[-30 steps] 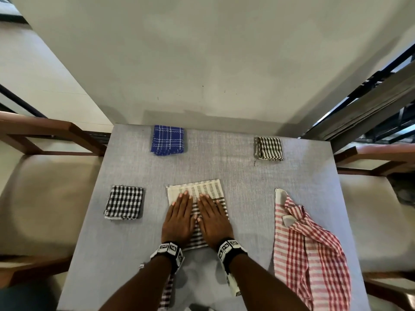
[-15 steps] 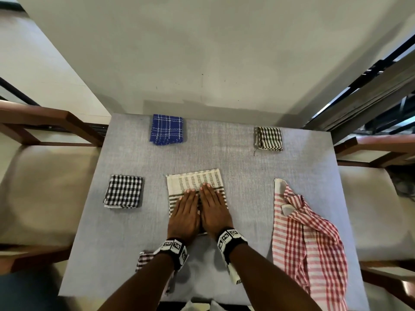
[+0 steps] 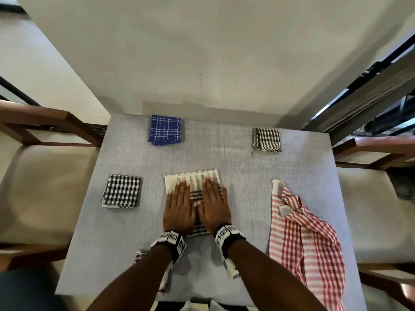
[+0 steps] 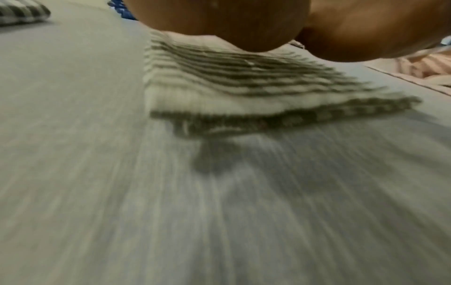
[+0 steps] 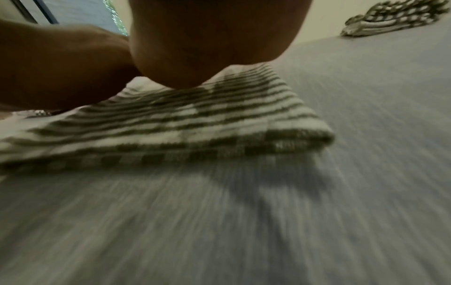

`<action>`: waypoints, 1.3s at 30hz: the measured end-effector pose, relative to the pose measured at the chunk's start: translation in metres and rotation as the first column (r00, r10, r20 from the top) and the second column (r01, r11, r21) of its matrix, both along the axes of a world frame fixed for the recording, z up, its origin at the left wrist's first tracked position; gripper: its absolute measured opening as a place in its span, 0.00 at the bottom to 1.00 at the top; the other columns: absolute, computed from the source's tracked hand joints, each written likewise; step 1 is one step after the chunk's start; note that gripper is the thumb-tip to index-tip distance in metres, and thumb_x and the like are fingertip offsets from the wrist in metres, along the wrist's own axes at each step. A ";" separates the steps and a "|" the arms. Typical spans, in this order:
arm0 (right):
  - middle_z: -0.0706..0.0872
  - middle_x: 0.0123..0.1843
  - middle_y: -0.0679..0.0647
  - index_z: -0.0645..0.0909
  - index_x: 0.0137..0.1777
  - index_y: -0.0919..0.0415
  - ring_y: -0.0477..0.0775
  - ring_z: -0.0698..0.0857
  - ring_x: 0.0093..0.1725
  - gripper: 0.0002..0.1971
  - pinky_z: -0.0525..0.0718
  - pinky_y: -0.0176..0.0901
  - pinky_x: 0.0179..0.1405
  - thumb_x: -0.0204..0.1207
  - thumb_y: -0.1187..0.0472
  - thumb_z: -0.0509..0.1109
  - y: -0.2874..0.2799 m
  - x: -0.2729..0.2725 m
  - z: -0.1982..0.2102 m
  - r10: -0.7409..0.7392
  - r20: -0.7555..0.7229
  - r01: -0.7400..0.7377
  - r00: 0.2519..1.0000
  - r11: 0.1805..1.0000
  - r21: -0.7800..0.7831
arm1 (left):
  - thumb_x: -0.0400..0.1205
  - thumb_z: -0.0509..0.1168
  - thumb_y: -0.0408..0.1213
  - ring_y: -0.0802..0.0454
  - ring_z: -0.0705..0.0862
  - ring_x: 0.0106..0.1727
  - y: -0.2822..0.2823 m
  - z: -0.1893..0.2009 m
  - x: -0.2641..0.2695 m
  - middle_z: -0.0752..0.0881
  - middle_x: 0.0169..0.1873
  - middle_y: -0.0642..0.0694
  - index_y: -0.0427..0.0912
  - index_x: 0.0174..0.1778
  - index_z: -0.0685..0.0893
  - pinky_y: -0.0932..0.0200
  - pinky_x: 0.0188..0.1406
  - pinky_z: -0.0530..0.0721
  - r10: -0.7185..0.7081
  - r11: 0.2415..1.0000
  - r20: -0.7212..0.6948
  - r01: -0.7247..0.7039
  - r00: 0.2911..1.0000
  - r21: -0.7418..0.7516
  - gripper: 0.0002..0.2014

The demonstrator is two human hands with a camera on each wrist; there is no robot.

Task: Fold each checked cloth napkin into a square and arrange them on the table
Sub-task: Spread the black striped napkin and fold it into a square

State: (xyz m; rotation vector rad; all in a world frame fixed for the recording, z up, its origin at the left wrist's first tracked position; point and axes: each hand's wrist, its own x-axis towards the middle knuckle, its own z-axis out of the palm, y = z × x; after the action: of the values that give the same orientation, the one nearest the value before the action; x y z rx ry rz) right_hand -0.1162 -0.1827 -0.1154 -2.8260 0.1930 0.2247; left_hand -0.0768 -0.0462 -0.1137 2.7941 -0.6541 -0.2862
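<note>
The left hand's heel (image 4: 219, 23) presses the folded cream-and-dark striped cloth napkin (image 4: 244, 84) onto the grey woven tabletop (image 4: 171, 212), the right hand (image 4: 378, 29) touching beside it.

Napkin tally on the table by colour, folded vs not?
Blue check, folded: 1, blue napkin
Black-and-white check, folded: 2, near-left napkin and far-right napkin
Cream and dark stripe, being pressed flat under both hands: 1, striped napkin
Red-and-white check, unfolded: 1, red napkin
Partly hidden cloth scrap under the left forearm: 1, pattern unclear
Total: 6
</note>
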 end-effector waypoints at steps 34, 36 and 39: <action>0.85 0.57 0.54 0.79 0.62 0.56 0.60 0.85 0.55 0.25 0.72 0.58 0.63 0.75 0.43 0.51 -0.021 -0.073 0.029 -0.444 -0.306 0.457 0.842 0.889 -0.032 | 0.85 0.56 0.32 0.42 0.69 0.76 -0.113 0.052 0.113 0.72 0.76 0.43 0.42 0.74 0.74 0.47 0.69 0.71 -0.904 0.356 -0.098 0.859 0.417 0.369 0.20; 0.85 0.60 0.53 0.78 0.63 0.55 0.58 0.83 0.59 0.21 0.69 0.56 0.66 0.80 0.45 0.55 -0.031 -0.071 0.035 -0.426 -0.317 0.455 0.847 0.890 0.019 | 0.84 0.57 0.29 0.43 0.72 0.72 -0.118 0.052 0.117 0.74 0.72 0.42 0.41 0.72 0.74 0.49 0.66 0.73 -0.913 0.326 -0.096 0.850 0.396 0.413 0.19; 0.87 0.58 0.51 0.79 0.63 0.52 0.57 0.84 0.59 0.18 0.73 0.54 0.68 0.81 0.44 0.59 -0.055 -0.064 0.045 -0.424 -0.351 0.503 0.835 0.846 0.174 | 0.83 0.58 0.31 0.45 0.72 0.69 -0.117 0.051 0.125 0.76 0.68 0.44 0.43 0.70 0.74 0.51 0.64 0.72 -0.889 0.364 -0.092 0.816 0.448 0.449 0.18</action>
State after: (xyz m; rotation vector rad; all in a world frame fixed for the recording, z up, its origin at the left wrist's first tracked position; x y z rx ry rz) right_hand -0.1806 -0.2375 -0.0707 -2.3747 0.8489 0.5233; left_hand 0.0480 -0.1634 -0.0630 2.5195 -2.3882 -0.4165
